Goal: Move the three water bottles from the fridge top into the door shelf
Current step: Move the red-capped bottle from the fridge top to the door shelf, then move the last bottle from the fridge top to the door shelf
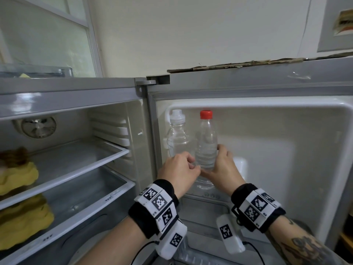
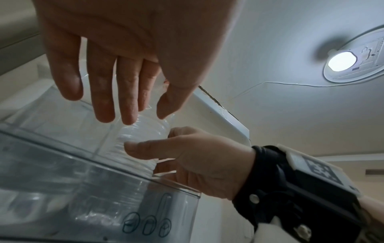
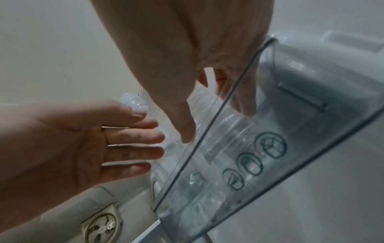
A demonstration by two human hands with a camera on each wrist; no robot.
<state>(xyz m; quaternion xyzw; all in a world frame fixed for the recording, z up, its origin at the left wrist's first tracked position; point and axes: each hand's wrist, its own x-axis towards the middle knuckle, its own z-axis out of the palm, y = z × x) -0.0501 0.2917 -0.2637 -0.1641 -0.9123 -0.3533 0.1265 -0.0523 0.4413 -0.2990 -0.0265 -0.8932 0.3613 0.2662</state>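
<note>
Both our wrist bands (image 1: 158,205) fill the lower head view. Mid-frame, our right hand (image 1: 223,169) grasps the red-capped bottle (image 1: 206,142) standing in the door shelf (image 2: 176,189); only the left wrist view shows our left hand (image 2: 116,69) released, fingers straight. A white-capped bottle (image 1: 176,132) stands beside.

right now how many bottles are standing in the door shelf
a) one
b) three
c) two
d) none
c) the head view shows two in the door shelf: a white-capped bottle on the left and a red-capped bottle beside it, which the right hand holds.
</note>
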